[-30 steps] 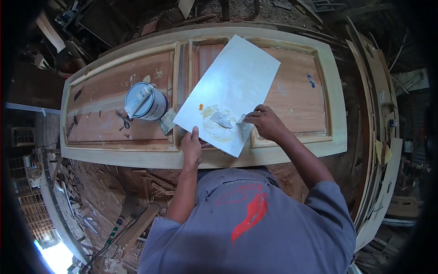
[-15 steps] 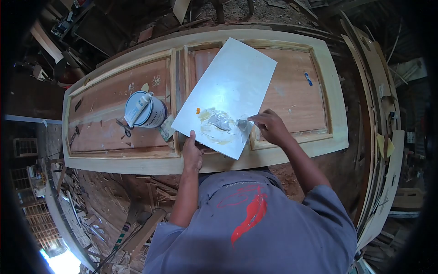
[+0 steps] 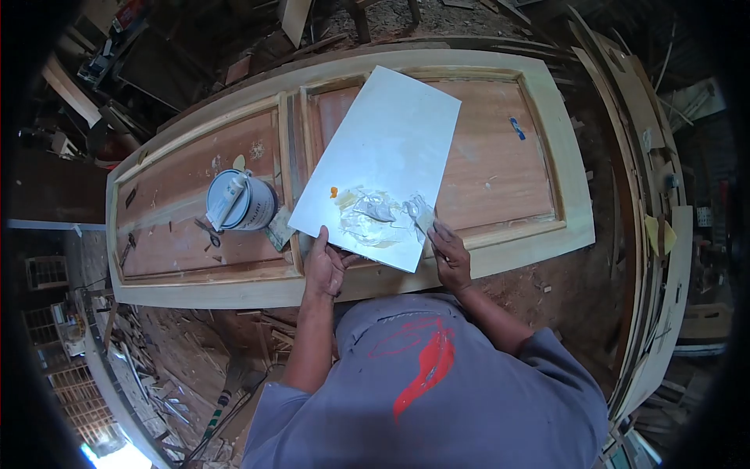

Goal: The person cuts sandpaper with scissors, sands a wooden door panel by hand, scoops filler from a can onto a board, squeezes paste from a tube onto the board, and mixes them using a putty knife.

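A white board (image 3: pixel 394 137) lies at a slant over the wooden door (image 3: pixel 500 234). My left hand (image 3: pixel 324 266) grips its near left edge, thumb on top and fingers beneath. In my right hand (image 3: pixel 451 254) is a small flat scraper (image 3: pixel 423 216), its blade down on the board's right edge. Grey-white putty (image 3: pixel 373 209) is smeared between my hands, with a thicker lump in the middle. A small orange dab (image 3: pixel 334 192) sits left of the putty.
Left of the board, a can (image 3: pixel 254 205) stands on the door with a white tube (image 3: pixel 229 199) on its lid. Scissors (image 3: pixel 208 232) lie beside the can. A blue object (image 3: pixel 517 129) rests on the right panel. Long boards (image 3: pixel 637 156) lean along the right side.
My right hand has turned and come lower and closer to my body, the scraper still at the putty's right side. My left hand keeps its grip on the board.
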A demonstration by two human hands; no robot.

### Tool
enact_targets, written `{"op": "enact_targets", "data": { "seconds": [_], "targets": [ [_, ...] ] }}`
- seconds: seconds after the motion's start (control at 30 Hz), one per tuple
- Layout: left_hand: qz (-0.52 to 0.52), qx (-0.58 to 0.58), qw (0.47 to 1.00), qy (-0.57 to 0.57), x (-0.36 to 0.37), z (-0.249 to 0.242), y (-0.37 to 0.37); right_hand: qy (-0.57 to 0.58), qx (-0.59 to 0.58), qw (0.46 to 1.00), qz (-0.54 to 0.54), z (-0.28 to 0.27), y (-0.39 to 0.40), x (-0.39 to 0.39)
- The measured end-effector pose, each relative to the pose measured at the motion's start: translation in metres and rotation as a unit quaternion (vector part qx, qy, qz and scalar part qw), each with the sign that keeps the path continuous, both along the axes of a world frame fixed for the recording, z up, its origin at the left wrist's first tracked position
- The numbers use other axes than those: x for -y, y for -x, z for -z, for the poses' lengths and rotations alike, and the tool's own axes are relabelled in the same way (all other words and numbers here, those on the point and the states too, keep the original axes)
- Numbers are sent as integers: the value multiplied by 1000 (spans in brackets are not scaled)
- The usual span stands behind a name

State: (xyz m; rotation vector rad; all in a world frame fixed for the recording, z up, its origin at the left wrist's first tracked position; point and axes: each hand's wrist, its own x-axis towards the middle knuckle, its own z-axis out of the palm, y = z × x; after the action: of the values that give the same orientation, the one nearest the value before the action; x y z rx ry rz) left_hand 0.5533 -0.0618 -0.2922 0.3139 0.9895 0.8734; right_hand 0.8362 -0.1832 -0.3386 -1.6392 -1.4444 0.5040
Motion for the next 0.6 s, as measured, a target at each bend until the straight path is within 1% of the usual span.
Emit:
{"op": "enact_targets", "data": {
  "seconds": [0.07, 0.13, 0.17, 0.23, 0.27, 0.3, 0.37, 0.4, 0.5, 0.53, 0.6],
  "targets": [
    [3, -30, 999, -12, -2, -1, 1, 20, 8, 999, -30, 3, -9, 15],
    [9, -70, 997, -21, -1, 4, 4, 66, 44, 995, -64, -7, -23, 31],
    [8, -67, 997, -26, 0, 0, 2, 89, 63, 991, -80, -14, -32, 37],
    [-2, -63, 997, -38, 2, -12, -3, 107, 10, 993, -48, -20, -52, 39],
    [4, -72, 997, -41, 4, -10, -1, 120, -19, 992, -37, -26, -54, 37],
    [12, -81, 996, -41, 6, -4, 0, 30, 45, 998, -39, -58, -52, 15],
    [18, -78, 995, -52, 9, 2, 1, 27, 94, 990, -98, -109, -48, -29],
    [21, -76, 995, -58, 11, 5, 1, 22, 118, 985, -126, -127, -42, -51],
    [21, -87, 994, -68, 14, -8, -10, 61, 134, 973, -176, -155, -8, -107],
    [23, -93, 993, -71, 15, -13, -12, 11, 156, 971, -184, -155, 7, -124],
    [23, -96, 992, -72, 17, -16, -14, 99, 221, 943, -230, -163, 34, -152]
  ]
}}
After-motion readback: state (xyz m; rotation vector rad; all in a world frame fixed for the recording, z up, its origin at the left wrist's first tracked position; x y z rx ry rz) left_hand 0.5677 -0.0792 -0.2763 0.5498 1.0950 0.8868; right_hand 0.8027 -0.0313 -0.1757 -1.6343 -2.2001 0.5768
